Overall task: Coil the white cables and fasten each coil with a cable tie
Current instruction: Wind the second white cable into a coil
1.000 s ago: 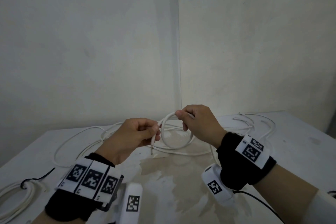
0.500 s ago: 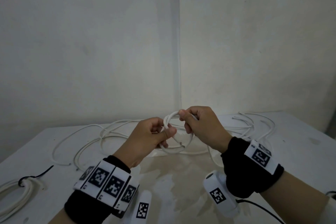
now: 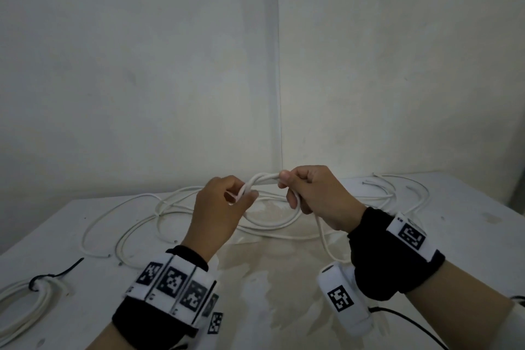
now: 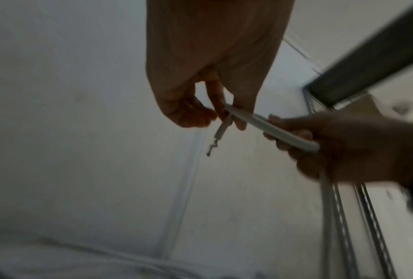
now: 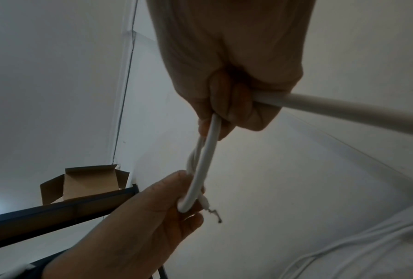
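Both hands hold a small loop of white cable (image 3: 262, 179) above the middle of the table. My left hand (image 3: 227, 196) pinches the loop's left side near the cable's stripped end (image 4: 218, 136). My right hand (image 3: 295, 187) grips the loop's right side (image 5: 208, 151), fingers curled round it. The lower arc of the loop (image 3: 272, 224) hangs down toward the table, and the rest of the cable (image 3: 324, 236) trails from under the right hand. More loose white cables (image 3: 147, 207) lie spread on the table behind the hands.
A finished white coil (image 3: 25, 304) with a black cable tie (image 3: 54, 274) lies at the table's (image 3: 255, 307) left front edge. Further loose cable ends (image 3: 397, 187) lie at the back right. Walls close in behind. A cardboard box (image 5: 86, 181) shows in the right wrist view.
My left hand moved right and up to the loop, and both hands rose slightly. The loop has been drawn smaller and flatter between the two hands.
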Motion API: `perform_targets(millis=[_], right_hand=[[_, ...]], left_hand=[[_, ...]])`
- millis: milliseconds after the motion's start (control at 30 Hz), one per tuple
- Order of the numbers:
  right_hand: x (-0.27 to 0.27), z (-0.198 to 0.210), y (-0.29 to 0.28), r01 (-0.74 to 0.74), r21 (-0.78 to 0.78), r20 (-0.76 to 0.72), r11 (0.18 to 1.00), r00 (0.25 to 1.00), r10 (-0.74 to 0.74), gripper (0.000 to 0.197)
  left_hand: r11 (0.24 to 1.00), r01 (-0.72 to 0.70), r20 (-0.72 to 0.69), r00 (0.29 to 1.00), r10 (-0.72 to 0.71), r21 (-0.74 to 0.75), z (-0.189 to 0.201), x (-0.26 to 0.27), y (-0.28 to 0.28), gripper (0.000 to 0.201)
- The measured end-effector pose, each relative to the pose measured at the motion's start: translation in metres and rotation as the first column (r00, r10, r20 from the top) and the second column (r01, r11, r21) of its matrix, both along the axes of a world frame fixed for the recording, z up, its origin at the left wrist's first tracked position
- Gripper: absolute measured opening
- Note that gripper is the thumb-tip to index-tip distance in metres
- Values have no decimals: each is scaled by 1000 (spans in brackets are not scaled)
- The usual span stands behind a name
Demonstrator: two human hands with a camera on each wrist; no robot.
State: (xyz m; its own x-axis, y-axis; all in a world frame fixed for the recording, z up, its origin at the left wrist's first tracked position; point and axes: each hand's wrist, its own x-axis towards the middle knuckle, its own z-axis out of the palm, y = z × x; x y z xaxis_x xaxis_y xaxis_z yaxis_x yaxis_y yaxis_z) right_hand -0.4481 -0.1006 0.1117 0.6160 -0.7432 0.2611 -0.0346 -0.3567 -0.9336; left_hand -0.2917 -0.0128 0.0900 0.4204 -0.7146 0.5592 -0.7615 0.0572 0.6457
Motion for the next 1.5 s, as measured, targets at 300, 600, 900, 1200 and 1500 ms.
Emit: perform_targets(millis=[300,600,900,1200,1500], right_hand=[[-2,-8,-1,-2,59,4,998,1000,2,28],[-3,-13,0,-25,80,-20,996,999,27,27],[0,-25,-8,-54,-100,-79,994,996,46,19],[-17,-53,-55,123,-358,-248,925,943,-221,5],[15,-64,-38,-170,-965,-245,198,849,-468,25]], left_hand=[[912,406,-590,750,-299,54,4,-13,8,36],[883,376,-314,905,-285,281,1,-1,18,39],[929,366,-736,612,-289,-60,-3,4,15,36],[971,184,-818,528,-228,-151,6,36,29,37],[992,85,-771,625,-122,-89,0,50,19,38]])
